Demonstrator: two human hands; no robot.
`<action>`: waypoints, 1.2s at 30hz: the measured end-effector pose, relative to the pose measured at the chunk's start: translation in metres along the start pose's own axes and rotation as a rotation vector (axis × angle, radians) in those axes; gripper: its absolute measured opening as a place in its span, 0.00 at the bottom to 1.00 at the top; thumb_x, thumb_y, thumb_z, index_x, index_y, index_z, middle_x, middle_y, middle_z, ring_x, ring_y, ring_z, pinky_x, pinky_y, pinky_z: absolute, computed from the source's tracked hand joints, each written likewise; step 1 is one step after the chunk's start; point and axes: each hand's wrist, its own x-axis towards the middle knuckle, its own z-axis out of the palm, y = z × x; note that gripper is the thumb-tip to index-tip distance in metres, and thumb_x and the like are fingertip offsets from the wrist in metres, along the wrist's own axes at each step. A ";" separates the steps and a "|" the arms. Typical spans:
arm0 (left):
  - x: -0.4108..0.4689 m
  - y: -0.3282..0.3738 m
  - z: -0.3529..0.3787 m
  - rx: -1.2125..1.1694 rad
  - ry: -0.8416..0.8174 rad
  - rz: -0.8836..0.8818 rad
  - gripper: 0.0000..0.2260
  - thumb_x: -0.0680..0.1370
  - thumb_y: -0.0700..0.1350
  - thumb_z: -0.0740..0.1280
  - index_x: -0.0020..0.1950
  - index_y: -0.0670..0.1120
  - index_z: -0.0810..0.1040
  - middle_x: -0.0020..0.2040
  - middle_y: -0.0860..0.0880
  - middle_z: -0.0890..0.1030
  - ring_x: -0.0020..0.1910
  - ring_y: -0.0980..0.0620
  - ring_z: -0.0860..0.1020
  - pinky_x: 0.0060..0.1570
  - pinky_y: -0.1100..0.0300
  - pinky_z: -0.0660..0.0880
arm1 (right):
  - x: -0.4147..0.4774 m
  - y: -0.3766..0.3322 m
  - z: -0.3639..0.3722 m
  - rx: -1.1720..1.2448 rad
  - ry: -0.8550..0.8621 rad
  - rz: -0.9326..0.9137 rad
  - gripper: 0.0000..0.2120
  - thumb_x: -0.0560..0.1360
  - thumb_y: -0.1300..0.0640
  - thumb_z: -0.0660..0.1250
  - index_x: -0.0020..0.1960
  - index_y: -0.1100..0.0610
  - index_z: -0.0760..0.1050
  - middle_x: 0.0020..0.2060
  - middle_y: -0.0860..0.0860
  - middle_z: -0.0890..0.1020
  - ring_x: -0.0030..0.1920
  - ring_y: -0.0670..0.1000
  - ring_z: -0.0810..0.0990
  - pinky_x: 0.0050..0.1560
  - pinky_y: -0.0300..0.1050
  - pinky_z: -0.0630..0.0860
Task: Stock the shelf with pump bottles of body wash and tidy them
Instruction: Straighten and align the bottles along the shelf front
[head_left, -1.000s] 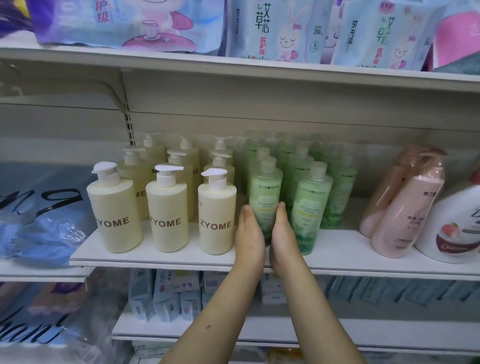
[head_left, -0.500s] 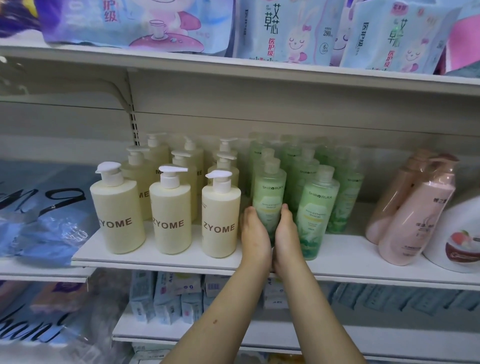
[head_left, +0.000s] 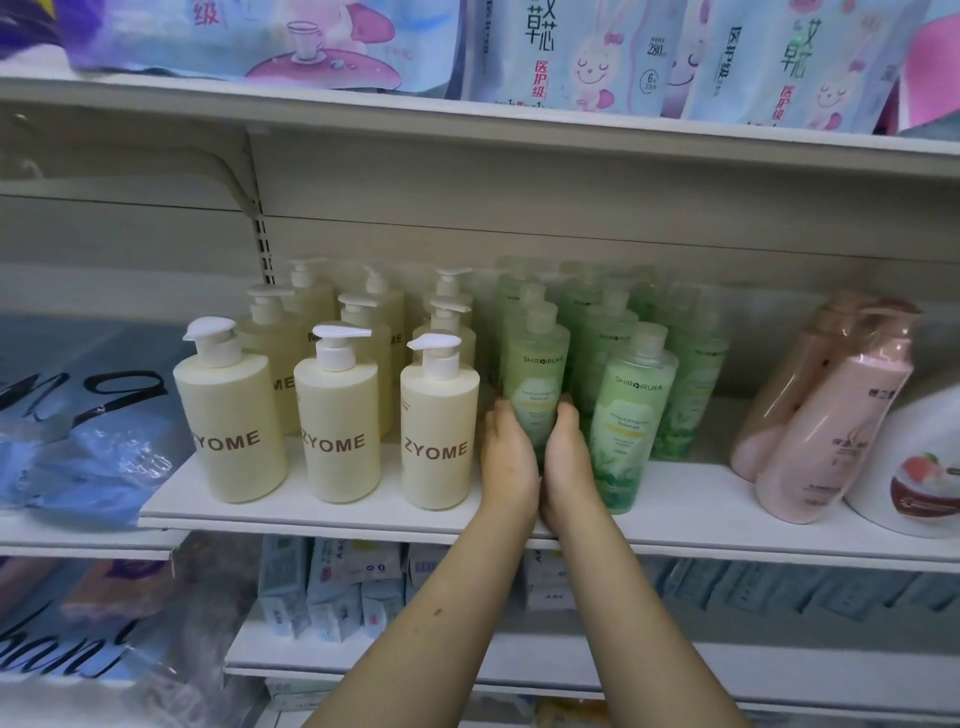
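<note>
On the white shelf (head_left: 332, 512), cream ZYOME pump bottles (head_left: 337, 415) stand in three rows at the left. Green SHIRORUKA bottles (head_left: 631, 415) fill several rows beside them. Between these two groups my left hand (head_left: 508, 460) and my right hand (head_left: 569, 460) clasp the lower part of one green bottle (head_left: 535, 358) from both sides. That bottle stands upright, a little behind the front green bottle. Its base is hidden by my hands.
Pink pump bottles (head_left: 831, 410) and a white jug (head_left: 919, 467) stand at the shelf's right. Soft packs (head_left: 561, 52) lie on the shelf above, small boxes (head_left: 332, 582) on the shelf below. Plastic-wrapped goods (head_left: 88, 457) lie at the left.
Both hands have stayed clasped on the same green bottle and shifted it slightly deeper into the shelf. The view has drifted a little.
</note>
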 end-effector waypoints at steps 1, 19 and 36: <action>-0.007 0.006 0.000 0.054 -0.007 0.013 0.20 0.75 0.62 0.55 0.52 0.49 0.77 0.57 0.44 0.80 0.58 0.45 0.78 0.65 0.47 0.71 | -0.002 -0.001 0.000 -0.002 -0.011 0.004 0.21 0.77 0.46 0.55 0.56 0.55 0.82 0.51 0.53 0.86 0.54 0.53 0.83 0.60 0.50 0.76; -0.054 0.008 -0.038 0.225 -0.166 0.121 0.15 0.85 0.47 0.53 0.68 0.49 0.73 0.60 0.50 0.80 0.59 0.54 0.78 0.62 0.53 0.75 | -0.054 -0.006 -0.041 -0.236 -0.212 -0.048 0.16 0.85 0.50 0.52 0.68 0.47 0.73 0.60 0.44 0.81 0.61 0.42 0.78 0.64 0.43 0.71; -0.076 0.012 -0.062 0.322 -0.236 0.153 0.17 0.84 0.50 0.54 0.72 0.56 0.70 0.65 0.61 0.76 0.63 0.67 0.72 0.62 0.67 0.68 | -0.065 -0.001 -0.059 -0.260 -0.226 -0.006 0.22 0.80 0.41 0.59 0.71 0.47 0.71 0.66 0.43 0.77 0.67 0.42 0.73 0.74 0.51 0.64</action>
